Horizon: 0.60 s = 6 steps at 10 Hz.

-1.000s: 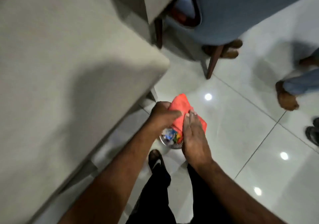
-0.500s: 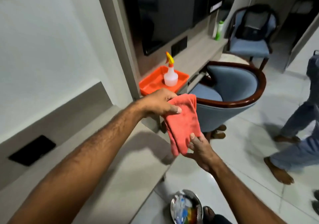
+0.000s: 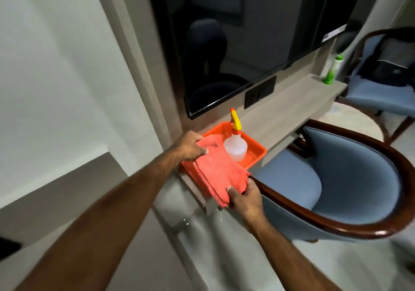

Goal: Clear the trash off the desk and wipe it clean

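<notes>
Here, left hand [image 3: 190, 147] and right hand [image 3: 246, 197] outstretched, both grasping cloth [image 3: 219, 173] over tray [image 3: 256, 156].

— Where is the folded cloth [image 3: 221, 174]?
— Mid-frame, held at two ends: left hand [image 3: 190, 146] pinches the far edge, right hand [image 3: 243, 197] grips the near corner.
— And under it?
— An orange tray [image 3: 256, 156] on the counter [image 3: 289, 109], with a clear spray bottle [image 3: 235, 148] standing upright inside, just beside the cloth.

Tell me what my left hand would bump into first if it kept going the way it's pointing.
Probably the spray bottle: the left hand points right across the orange tray, though depth is unclear.
</notes>
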Available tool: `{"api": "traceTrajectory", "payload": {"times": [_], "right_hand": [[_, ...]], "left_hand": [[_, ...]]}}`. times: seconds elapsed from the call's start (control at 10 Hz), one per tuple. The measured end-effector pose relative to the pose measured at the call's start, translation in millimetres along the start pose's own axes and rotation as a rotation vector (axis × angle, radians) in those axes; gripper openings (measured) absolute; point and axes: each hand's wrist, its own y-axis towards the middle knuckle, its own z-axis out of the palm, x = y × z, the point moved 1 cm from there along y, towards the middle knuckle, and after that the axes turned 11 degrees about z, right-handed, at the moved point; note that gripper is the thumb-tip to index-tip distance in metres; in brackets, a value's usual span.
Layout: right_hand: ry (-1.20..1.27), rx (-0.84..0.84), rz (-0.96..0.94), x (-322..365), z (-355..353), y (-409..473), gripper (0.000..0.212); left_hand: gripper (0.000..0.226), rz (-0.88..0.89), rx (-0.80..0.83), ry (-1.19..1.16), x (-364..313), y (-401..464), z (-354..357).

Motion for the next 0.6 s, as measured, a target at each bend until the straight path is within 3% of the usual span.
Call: {"api": "traceTrajectory", "payload": {"times": [0.2, 0.3, 0.4, 0.5, 0.6], "right_hand": [[-0.569, -0.045, -0.012, 33, 33, 73, 0.036], [-0.575, 0.057, -0.016, 40, 47, 93, 0.039], [-0.544, 0.324, 0.033, 38, 58, 107, 0.031], [-0.864, 0.392, -0.042, 42, 59, 113, 0.016], [-1.203, 0.217, -0.204, 53, 60, 102, 0.02]], "left_hand": [[0.026, -0.115, -0.026, 0.124, 48, 60, 44], [0.047, -0.123, 0.013, 0.247, 66, 68, 61], [0.043, -0.047, 0.086, 0.415, 82, 62, 72], [0.028, -0.007, 0.125, 0.505, 74, 45, 66], [0.028, 0.095, 0.055, 0.625, 65, 21, 52]]}}
